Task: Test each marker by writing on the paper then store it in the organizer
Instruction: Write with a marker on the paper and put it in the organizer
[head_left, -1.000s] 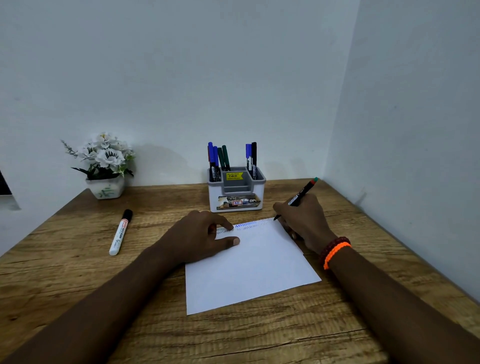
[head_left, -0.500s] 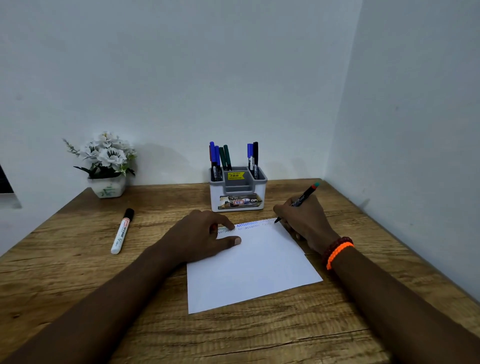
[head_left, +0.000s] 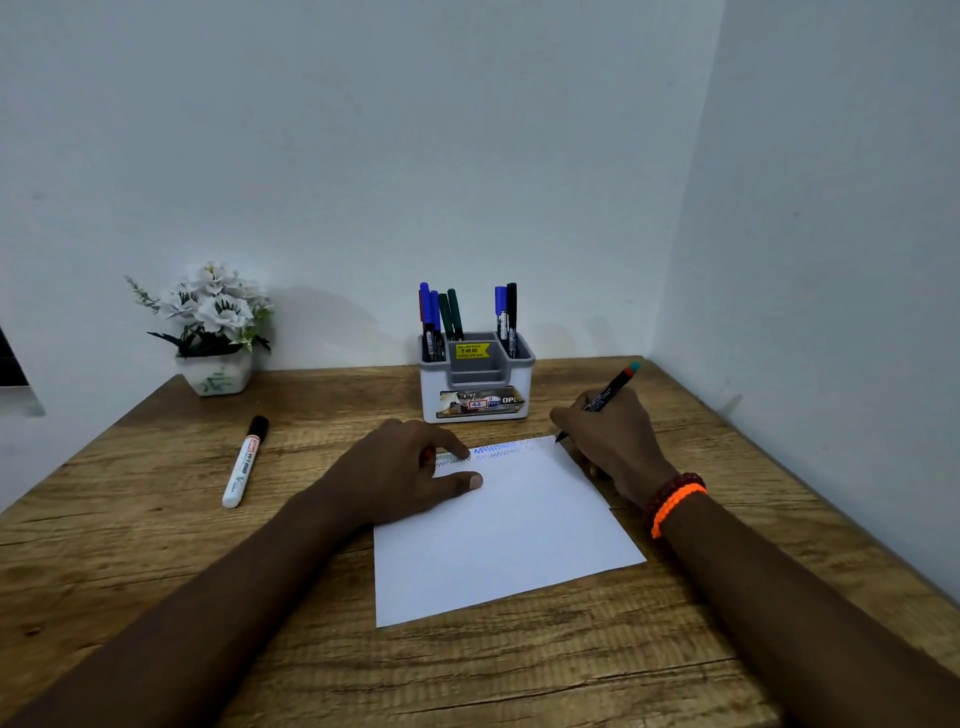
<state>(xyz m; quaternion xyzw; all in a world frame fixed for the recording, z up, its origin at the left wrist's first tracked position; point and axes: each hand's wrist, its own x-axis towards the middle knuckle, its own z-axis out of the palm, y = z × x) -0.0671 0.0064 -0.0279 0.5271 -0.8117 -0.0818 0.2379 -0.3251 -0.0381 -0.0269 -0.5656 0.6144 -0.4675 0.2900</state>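
I pinned the paper (head_left: 509, 535) under my flat, spread left hand (head_left: 410, 478) while my right hand (head_left: 613, 441) pinched the marker (head_left: 605, 397), its tip seemingly touching, wanting light strokes.

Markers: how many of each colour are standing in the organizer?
Counting the caps I can see in the organizer:
Blue markers: 3
Green markers: 2
Black marker: 1
Total: 6; something red shows behind the blue ones, unclear.
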